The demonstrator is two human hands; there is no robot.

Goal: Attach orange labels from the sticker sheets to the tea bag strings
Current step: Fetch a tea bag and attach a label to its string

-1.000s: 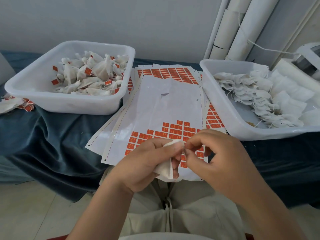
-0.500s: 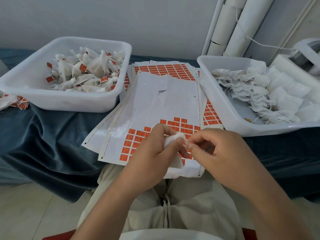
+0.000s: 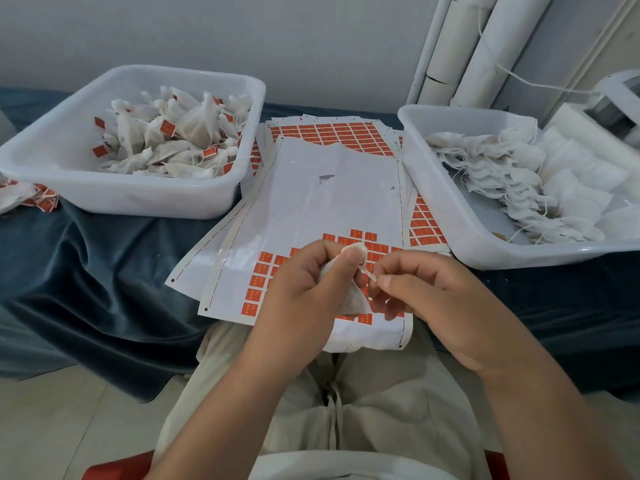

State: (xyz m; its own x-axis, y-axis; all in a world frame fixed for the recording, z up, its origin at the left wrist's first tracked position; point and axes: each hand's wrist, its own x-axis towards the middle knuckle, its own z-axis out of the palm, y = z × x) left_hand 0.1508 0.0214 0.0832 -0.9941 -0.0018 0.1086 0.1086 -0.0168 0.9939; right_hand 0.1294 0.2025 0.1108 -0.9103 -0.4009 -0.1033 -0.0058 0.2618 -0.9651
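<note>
A dark blue cloth (image 3: pixel 86 271) covered the work surface, with a pale wall and white pipes (image 3: pixel 485 46) behind it. The left hand (image 3: pixel 304 292) was clenched round a tea bag (image 3: pixel 353 303), thumb pressed on its gathered top. The right hand (image 3: pixel 433 299) was just beside it, thumb and forefinger pinching the string (image 3: pixel 367 273) that ran from the bag's top. Both hands were held above the near end of the top sticker sheet (image 3: pixel 329 202).

Orange labels (image 3: pixel 256 292) remained in rows directly beneath and to the left of the left hand; the hands hid part of these rows. Beyond the hands the sheet was stripped bare. Further sheets lay under it, their labels showing at the far end and by the right tub.

Beyond and to the left of the left hand stood a white tub (image 3: pixel 138 199) of labelled bags (image 3: pixel 180 133). Beyond and to the right of the right hand stood a second tub (image 3: pixel 450 216) of plain bags (image 3: pixel 502 174). More tagged bags (image 3: pixel 31 195) lay on the cloth, far left.

Each label bore small pale markings, too fine to read. No brand could be made out.
</note>
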